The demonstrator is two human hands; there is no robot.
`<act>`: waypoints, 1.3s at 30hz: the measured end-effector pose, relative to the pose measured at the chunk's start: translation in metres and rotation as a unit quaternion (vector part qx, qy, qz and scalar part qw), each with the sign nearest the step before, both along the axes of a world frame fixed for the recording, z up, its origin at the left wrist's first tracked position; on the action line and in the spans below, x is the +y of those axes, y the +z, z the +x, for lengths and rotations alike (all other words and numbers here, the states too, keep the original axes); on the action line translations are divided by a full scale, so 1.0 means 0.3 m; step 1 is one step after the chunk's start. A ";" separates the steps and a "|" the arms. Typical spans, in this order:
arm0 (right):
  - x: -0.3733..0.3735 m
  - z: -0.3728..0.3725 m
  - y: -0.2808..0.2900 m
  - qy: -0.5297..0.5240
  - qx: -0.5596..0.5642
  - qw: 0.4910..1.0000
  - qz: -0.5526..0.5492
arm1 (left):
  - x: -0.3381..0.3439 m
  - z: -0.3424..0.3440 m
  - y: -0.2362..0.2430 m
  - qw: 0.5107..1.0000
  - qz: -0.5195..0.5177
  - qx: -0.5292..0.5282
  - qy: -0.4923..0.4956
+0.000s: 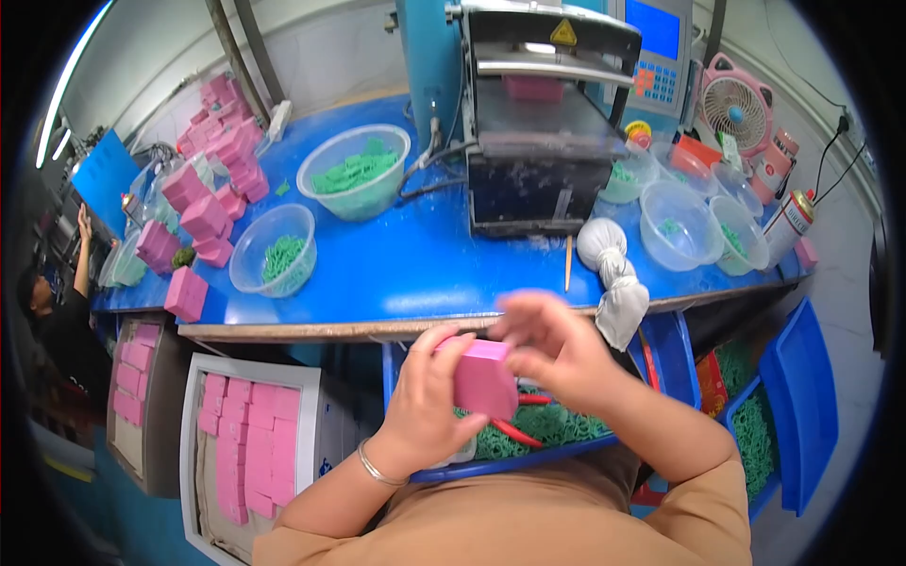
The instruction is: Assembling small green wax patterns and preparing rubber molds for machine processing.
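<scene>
My left hand (422, 401) grips a pink block (487, 385) with one rounded side, fingers over its top and thumb below. Close to the block's right edge is my right hand (566, 357), its fingers apart and slightly blurred; whether its thumb touches the block I cannot tell. Both hands are over a blue tray (510, 464) in front of my body. Green rubbery strands (576, 424) fill the tray, and a red-handled tool (517, 434) lies among them, partly hidden by the block and hand.
A black press (538, 193) stands on the blue table (396, 283). Plastic bowls (354, 203) hold green pieces. Pink blocks are stacked at left and packed in a white-rimmed box (310, 406). A white cloth bundle (618, 274) hangs over the table edge. Another person (66, 321) is far left.
</scene>
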State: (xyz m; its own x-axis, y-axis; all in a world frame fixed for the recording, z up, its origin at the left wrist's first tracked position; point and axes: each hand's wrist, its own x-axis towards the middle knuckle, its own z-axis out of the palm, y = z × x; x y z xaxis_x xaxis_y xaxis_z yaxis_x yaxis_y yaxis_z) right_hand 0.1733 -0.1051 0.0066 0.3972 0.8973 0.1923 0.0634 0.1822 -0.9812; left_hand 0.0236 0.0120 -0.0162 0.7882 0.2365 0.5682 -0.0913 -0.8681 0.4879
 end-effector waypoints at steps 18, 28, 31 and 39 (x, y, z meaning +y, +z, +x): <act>-0.095 0.180 0.113 0.098 0.369 0.920 0.085 | 0.087 -0.069 0.003 0.823 -0.550 -0.136 -0.040; -0.166 0.006 0.003 0.285 0.357 0.879 -0.136 | 0.038 0.038 0.208 0.999 0.048 0.019 -0.006; -0.159 -0.012 -0.031 0.299 0.368 0.870 -0.135 | 0.056 0.083 0.192 0.991 -0.031 0.125 -0.030; -0.169 -0.062 -0.071 0.329 0.413 0.837 -0.143 | 0.240 0.092 0.118 0.985 0.009 0.011 0.172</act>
